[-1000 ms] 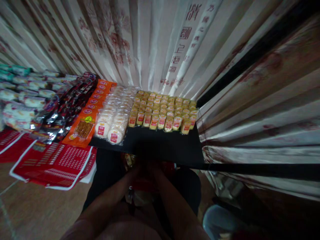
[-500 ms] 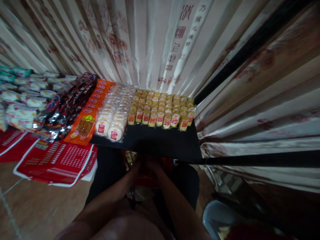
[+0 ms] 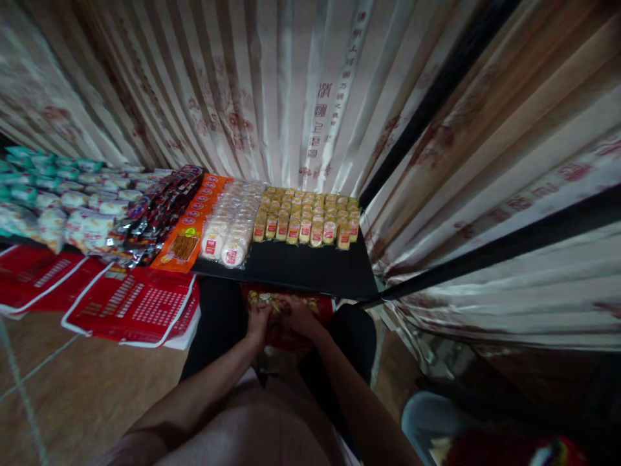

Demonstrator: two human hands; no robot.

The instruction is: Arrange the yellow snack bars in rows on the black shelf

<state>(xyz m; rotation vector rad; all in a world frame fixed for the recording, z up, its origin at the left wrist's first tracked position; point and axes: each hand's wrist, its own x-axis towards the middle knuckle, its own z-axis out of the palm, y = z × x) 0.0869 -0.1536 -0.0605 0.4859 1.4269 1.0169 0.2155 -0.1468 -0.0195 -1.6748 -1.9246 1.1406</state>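
Between my knees, just under the front edge of a black table (image 3: 310, 272), sits a red bag or box (image 3: 327, 309) with gold-wrapped snack packets (image 3: 310, 303) in its top. My left hand (image 3: 261, 318) is on the packets at the left, its fingers curled. Close beside it, my right hand (image 3: 297, 315) bends its fingers in over the middle of the packets. Dim light hides what lies under the fingertips. On the table ahead stand rows of small yellow packaged cakes (image 3: 305, 220), and left of them stacked round white crackers (image 3: 233, 252) in clear wrap.
An orange snack packet (image 3: 179, 243), dark shiny packets (image 3: 150, 226) and white and green packets (image 3: 92, 213) lie along the table's left. Red bags (image 3: 140, 304) with white handles hang or stand below it. Pleated curtains (image 3: 272, 97) rise behind; a pale bin (image 3: 420, 421) is lower right.
The view has shifted, bringing more of the green packets in at the left. My hands, dark and half hidden under the table edge before, now show more clearly over the gold packets.
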